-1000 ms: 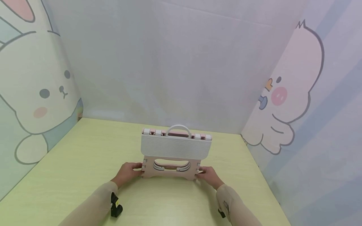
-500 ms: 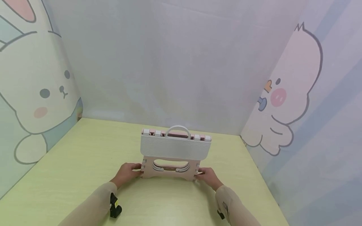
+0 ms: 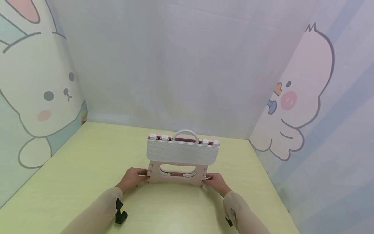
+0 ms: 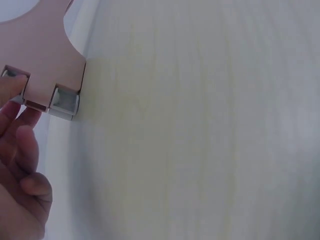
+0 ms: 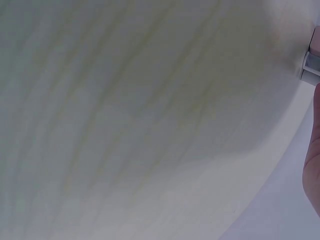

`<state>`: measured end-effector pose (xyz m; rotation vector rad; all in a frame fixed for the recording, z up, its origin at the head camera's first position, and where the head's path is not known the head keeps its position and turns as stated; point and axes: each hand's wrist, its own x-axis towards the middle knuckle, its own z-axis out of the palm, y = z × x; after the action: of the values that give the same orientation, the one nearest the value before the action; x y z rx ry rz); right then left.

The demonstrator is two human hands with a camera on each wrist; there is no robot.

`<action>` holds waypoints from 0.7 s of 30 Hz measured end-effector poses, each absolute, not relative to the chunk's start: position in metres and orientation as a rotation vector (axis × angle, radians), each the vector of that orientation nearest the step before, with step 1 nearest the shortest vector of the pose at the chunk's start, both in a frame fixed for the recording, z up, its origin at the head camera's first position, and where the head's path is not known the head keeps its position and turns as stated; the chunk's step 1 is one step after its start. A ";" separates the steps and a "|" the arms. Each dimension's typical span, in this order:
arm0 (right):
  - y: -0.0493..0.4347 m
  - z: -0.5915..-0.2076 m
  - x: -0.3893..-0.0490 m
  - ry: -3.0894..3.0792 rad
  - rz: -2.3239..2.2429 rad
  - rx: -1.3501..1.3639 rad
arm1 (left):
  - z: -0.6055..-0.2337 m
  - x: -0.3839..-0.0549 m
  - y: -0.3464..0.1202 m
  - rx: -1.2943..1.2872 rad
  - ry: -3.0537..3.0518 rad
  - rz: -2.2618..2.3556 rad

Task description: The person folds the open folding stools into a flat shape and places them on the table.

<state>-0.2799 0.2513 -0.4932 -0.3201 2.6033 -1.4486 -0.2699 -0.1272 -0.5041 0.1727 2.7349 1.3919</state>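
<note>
A pink and white folding step stool (image 3: 182, 152) stands on the table in front of me, its textured white panel facing me. An arched white carry handle (image 3: 186, 131) rises from its top edge. Below the panel shows a pink leg frame (image 3: 178, 179) with an oval opening. My left hand (image 3: 132, 178) pinches the frame's left side; in the left wrist view the thumb lies on a hinge notch, with fingers behind the edge. My right hand (image 3: 217, 183) grips the opposite side. Only part of that hand and a corner of the stool enter the right wrist view.
The pale yellow table (image 3: 102, 146) extends around the stool. Behind it hangs a plain light curtain (image 3: 175, 65). Printed curtains with a rabbit (image 3: 55, 113) and a chick (image 3: 304, 97) close off the left and right sides.
</note>
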 end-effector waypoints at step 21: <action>0.252 -0.497 -0.281 2.617 -1.467 -0.259 | -0.503 -0.270 -0.128 0.238 2.751 1.395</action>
<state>-0.2805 0.2518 -0.4974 -0.2591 2.6166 -1.4674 -0.2697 -0.1278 -0.5031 0.2380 2.7506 1.3954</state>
